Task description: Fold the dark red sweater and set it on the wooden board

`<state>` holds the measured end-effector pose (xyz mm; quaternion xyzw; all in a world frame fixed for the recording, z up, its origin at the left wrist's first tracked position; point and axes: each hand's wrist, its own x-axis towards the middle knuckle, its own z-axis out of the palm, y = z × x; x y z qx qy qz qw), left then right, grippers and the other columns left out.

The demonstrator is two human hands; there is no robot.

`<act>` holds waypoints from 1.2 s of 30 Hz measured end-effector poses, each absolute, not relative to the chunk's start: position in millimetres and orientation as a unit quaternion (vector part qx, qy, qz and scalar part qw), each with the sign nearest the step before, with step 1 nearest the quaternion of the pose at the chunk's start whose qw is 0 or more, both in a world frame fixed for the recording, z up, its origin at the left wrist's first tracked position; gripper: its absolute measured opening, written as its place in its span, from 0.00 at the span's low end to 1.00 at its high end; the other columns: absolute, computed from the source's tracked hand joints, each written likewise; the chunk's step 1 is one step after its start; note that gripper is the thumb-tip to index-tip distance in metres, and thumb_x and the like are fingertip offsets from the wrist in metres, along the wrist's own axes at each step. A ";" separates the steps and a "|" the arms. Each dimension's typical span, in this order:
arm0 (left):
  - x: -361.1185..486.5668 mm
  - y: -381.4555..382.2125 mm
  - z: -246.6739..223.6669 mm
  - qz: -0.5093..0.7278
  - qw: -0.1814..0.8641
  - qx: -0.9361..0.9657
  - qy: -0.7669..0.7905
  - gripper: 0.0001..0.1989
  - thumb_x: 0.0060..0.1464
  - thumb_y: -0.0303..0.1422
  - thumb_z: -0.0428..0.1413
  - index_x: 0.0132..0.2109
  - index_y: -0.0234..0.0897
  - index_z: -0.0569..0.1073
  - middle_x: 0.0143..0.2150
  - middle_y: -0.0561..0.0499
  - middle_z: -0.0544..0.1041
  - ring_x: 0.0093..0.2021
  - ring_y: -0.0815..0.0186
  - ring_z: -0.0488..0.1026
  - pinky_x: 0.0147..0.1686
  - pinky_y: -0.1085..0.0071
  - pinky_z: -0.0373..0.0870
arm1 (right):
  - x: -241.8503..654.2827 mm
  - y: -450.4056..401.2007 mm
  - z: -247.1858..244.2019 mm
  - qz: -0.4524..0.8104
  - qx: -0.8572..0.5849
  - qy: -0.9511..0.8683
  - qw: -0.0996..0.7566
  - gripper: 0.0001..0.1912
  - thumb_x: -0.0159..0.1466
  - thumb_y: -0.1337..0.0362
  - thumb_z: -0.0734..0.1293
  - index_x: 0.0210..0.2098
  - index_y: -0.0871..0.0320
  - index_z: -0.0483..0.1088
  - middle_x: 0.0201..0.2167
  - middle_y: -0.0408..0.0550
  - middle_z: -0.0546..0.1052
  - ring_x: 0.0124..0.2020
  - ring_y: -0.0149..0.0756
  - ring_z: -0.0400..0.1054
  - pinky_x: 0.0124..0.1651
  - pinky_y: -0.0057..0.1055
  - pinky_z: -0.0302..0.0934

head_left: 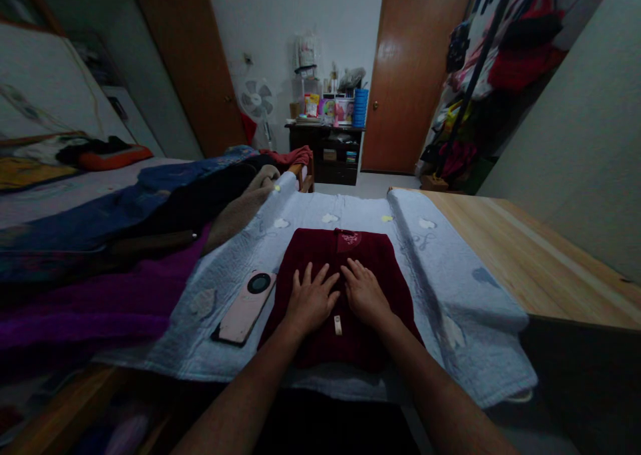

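Note:
A dark red garment (320,348), folded into a flat bundle, lies on a light blue cloth (465,335) in front of me. Its far edge carries a zip and a patch with pale embroidery (349,241). A small pale tag (338,325) shows on the near half. Flat on the garment's left half rests my left hand (311,300), fingers spread. My right hand (364,291) lies on the right half, its fingers stretched out and closer together. Neither hand grips anything. Left of the garment, a phone (245,309) lies with its round camera facing up.
Piled clothes and bedding (100,288) cover the bed on the left. A bare wooden board (521,248) extends to the right. Farther back are a fan (257,99), a dark cabinet (320,154) with boxes on top, a wooden door (420,74) and hanging bags (531,34).

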<state>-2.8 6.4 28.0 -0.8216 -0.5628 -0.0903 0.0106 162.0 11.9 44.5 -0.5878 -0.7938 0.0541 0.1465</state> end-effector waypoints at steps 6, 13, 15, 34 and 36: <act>-1.8 6.9 25.8 -0.088 0.012 -0.819 -0.567 0.24 0.61 0.45 0.45 0.64 0.54 0.60 0.69 0.56 0.56 0.68 0.46 0.46 0.62 0.41 0.44 | 166.5 6.4 28.0 0.051 -0.582 -0.805 0.102 0.26 0.69 0.63 0.52 0.66 0.53 0.53 0.69 0.48 0.48 0.69 0.41 0.40 0.66 0.44 0.40; -3.3 7.3 26.2 -0.097 0.001 -0.817 -0.568 0.24 0.61 0.46 0.46 0.63 0.57 0.61 0.68 0.57 0.57 0.67 0.45 0.47 0.61 0.41 0.46 | 170.6 -3.0 30.3 0.046 -0.586 -0.805 0.078 0.27 0.69 0.59 0.53 0.67 0.50 0.51 0.69 0.46 0.47 0.69 0.44 0.39 0.66 0.47 0.39; -3.5 7.6 26.7 -0.099 -0.002 -0.815 -0.571 0.23 0.61 0.46 0.47 0.63 0.58 0.61 0.68 0.57 0.57 0.67 0.44 0.49 0.61 0.40 0.46 | 171.8 -6.8 30.0 0.045 -0.584 -0.807 0.076 0.27 0.69 0.57 0.53 0.67 0.49 0.50 0.70 0.46 0.47 0.69 0.45 0.38 0.66 0.48 0.38; -4.2 4.5 29.5 -0.115 -0.001 -0.819 -0.563 0.23 0.61 0.45 0.48 0.63 0.57 0.61 0.68 0.55 0.58 0.67 0.45 0.49 0.62 0.41 0.44 | 186.2 -35.0 31.9 0.019 -0.573 -0.816 0.070 0.29 0.68 0.55 0.55 0.67 0.52 0.50 0.69 0.46 0.50 0.69 0.46 0.41 0.66 0.48 0.40; -4.1 4.4 28.7 -0.119 0.000 -0.818 -0.563 0.23 0.61 0.44 0.48 0.63 0.57 0.61 0.68 0.55 0.58 0.67 0.44 0.49 0.61 0.41 0.45 | 188.7 -37.6 32.0 0.017 -0.573 -0.816 0.070 0.29 0.68 0.56 0.55 0.67 0.51 0.50 0.69 0.46 0.50 0.69 0.45 0.41 0.66 0.48 0.40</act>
